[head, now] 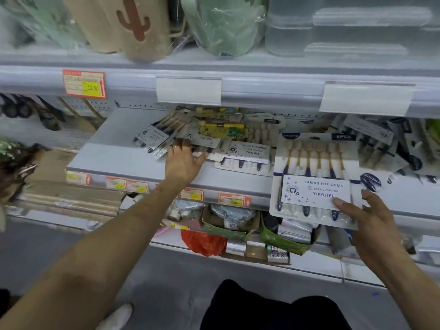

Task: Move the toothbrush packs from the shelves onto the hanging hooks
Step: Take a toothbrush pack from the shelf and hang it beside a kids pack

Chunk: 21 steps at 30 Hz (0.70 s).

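The person stands before a store shelf (pixel 114 153) with both arms stretched forward. The right hand (pixel 371 222) holds one large toothbrush pack (pixel 314 177) by its lower right corner, the thumb pressed on the white card at the front. This pack is upright in the air, in front of the shelf edge, and shows a row of brushes with dark blue handles.

The left hand (pixel 182 163) reaches onto the same shelf, into a loose pile of packs (pixel 221 129). Its fingers lie over a second pack (pixel 206 140) and the thumb is at the lower edge of it. That part is blurred, so it only appears to pinch it.

Just beside, another pack (pixel 248 154) lies flat near the shelf front. Above, a red price tag (pixel 84 84) is fixed on the upper shelf rail, and a beige bag with a cactus (pixel 133 22) stands over it.
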Motion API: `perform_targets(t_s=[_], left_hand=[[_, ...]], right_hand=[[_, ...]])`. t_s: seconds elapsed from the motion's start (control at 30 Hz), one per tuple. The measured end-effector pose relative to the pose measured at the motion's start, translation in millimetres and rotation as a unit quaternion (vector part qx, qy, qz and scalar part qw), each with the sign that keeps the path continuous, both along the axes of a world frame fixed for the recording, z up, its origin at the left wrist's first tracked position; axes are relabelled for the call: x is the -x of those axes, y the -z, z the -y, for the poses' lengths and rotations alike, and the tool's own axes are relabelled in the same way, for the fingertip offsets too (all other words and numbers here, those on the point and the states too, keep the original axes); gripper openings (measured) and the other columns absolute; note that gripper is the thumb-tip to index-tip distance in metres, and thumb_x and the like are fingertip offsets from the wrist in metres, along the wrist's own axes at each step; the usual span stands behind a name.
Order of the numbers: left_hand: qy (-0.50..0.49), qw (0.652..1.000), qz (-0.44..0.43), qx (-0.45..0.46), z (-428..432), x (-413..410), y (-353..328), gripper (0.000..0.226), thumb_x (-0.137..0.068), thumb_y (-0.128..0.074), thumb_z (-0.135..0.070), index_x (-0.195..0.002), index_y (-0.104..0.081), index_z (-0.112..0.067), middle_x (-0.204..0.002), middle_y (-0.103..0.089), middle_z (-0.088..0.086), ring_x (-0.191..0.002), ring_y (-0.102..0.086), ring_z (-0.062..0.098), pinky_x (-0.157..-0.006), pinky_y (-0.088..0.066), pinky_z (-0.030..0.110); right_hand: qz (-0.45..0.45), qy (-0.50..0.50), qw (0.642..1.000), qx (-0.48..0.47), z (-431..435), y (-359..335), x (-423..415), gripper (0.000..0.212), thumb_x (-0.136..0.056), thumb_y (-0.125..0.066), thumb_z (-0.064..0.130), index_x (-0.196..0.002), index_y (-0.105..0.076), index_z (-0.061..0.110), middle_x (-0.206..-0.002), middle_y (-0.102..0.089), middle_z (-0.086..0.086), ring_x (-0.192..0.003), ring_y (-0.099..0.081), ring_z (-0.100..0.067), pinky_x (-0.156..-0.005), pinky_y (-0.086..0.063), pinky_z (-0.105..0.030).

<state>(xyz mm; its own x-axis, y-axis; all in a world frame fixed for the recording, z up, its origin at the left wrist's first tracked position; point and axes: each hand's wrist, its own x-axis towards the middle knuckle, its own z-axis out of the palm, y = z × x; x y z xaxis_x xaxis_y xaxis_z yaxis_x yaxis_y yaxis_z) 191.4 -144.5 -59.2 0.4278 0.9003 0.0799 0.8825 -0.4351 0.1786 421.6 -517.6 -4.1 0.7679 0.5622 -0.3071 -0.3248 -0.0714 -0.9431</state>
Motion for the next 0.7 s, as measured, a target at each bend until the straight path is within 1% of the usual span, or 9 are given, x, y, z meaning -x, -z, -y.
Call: perform_targets(t_s=[0.07,0.13,0.23,0.3,0.4,0.53,0.63,0.67,0.7], left_hand=[[0.001,1.0,-0.002,0.007,-5.5,0.9,-1.5,0.079,-0.1,-0.044,-0.069,-0.132,-0.056,0.002,-0.128,-0.057,0.029,-0.12,-0.046,0.042,-0.108,-0.034,0.05],[0.003,1.0,-0.004,-0.011,-8.8,0.9,-4.5,0.078,-0.1,-0.041,-0.068,-0.132,-0.057,0.001,-0.129,-0.058,0.028,-0.117,-0.05,0.043,-0.104,-0.038,0.05],[-0.008,0.998,0.058,-0.031,-11.4,-5.3,-10.9,0.071,-0.101,-0.049,-0.062,-0.141,-0.049,-0.004,-0.14,-0.054,0.026,-0.128,-0.049,0.046,-0.104,-0.04,0.052],[-0.015,0.996,0.088,-0.004,-18.7,-15.9,-14.6,0.07,-0.102,-0.052,-0.057,-0.145,-0.045,-0.003,-0.146,-0.05,0.026,-0.134,-0.046,0.046,-0.105,-0.04,0.053],[-0.033,0.997,0.066,0.036,-27.4,-32.9,-26.0,0.066,-0.104,-0.042,-0.055,-0.15,-0.042,-0.008,-0.147,-0.05,0.024,-0.129,-0.051,0.045,-0.106,-0.042,0.052],[-0.103,0.977,0.169,0.082,-36.5,-47.4,-36.6,0.055,-0.101,-0.05,-0.052,-0.144,-0.047,-0.018,-0.134,-0.063,0.02,-0.129,-0.056,0.042,-0.107,-0.043,0.055],[-0.108,0.964,0.215,0.117,-51.5,-51.0,-30.1,0.041,-0.098,-0.053,-0.042,-0.13,-0.058,-0.016,-0.122,-0.071,0.015,-0.117,-0.067,0.036,-0.097,-0.053,0.042],[-0.105,0.952,0.253,0.137,-50.4,-51.1,-30.7,0.041,-0.096,-0.054,-0.039,-0.128,-0.059,-0.013,-0.122,-0.071,0.015,-0.116,-0.068,0.034,-0.094,-0.054,0.039],[-0.1,0.935,0.301,0.155,-46.3,-50.3,-31.3,0.042,-0.095,-0.057,-0.036,-0.129,-0.06,-0.011,-0.124,-0.069,0.015,-0.117,-0.067,0.032,-0.096,-0.054,0.04]], right_hand=[[-0.013,0.009,1.0,-0.017,-4.8,1.1,5.5,0.032,-0.085,-0.075,0.001,-0.102,-0.063,0.025,-0.091,-0.081,-0.001,-0.075,-0.078,-0.012,-0.056,-0.061,-0.025],[-0.013,0.012,1.0,-0.02,-9.9,-2.1,12.9,0.033,-0.084,-0.071,-0.006,-0.105,-0.061,0.017,-0.084,-0.081,0.003,-0.071,-0.078,-0.011,-0.054,-0.06,-0.023],[-0.018,0.019,0.999,-0.024,-13.9,-3.7,17.8,0.036,-0.092,-0.065,-0.013,-0.121,-0.06,0.009,-0.091,-0.082,0.0,-0.077,-0.079,-0.014,-0.057,-0.061,-0.024],[-0.024,0.029,0.999,-0.027,-16.3,-3.3,18.0,0.039,-0.093,-0.066,-0.01,-0.127,-0.06,0.008,-0.1,-0.081,-0.008,-0.08,-0.08,-0.019,-0.059,-0.062,-0.027],[-0.025,0.034,0.999,-0.032,-18.4,-2.5,17.2,0.038,-0.093,-0.067,-0.008,-0.126,-0.061,0.01,-0.1,-0.081,-0.011,-0.082,-0.08,-0.021,-0.06,-0.062,-0.028],[-0.013,0.04,0.999,-0.018,-12.5,2.9,14.8,0.03,-0.092,-0.07,-0.004,-0.112,-0.064,0.018,-0.103,-0.081,-0.009,-0.087,-0.08,-0.024,-0.062,-0.064,-0.033],[-0.002,0.06,0.998,-0.005,-5.2,8.8,11.0,0.032,-0.09,-0.075,0.0,-0.112,-0.067,0.021,-0.113,-0.078,-0.015,-0.095,-0.077,-0.032,-0.079,-0.06,-0.045],[-0.003,0.07,0.998,-0.004,-2.7,9.6,9.9,0.034,-0.089,-0.076,0.0,-0.114,-0.066,0.021,-0.114,-0.077,-0.016,-0.096,-0.076,-0.034,-0.084,-0.057,-0.049],[-0.003,0.076,0.997,-0.003,-0.2,10.0,8.7,0.035,-0.088,-0.077,0.001,-0.115,-0.066,0.021,-0.114,-0.077,-0.016,-0.095,-0.076,-0.035,-0.084,-0.056,-0.05]])
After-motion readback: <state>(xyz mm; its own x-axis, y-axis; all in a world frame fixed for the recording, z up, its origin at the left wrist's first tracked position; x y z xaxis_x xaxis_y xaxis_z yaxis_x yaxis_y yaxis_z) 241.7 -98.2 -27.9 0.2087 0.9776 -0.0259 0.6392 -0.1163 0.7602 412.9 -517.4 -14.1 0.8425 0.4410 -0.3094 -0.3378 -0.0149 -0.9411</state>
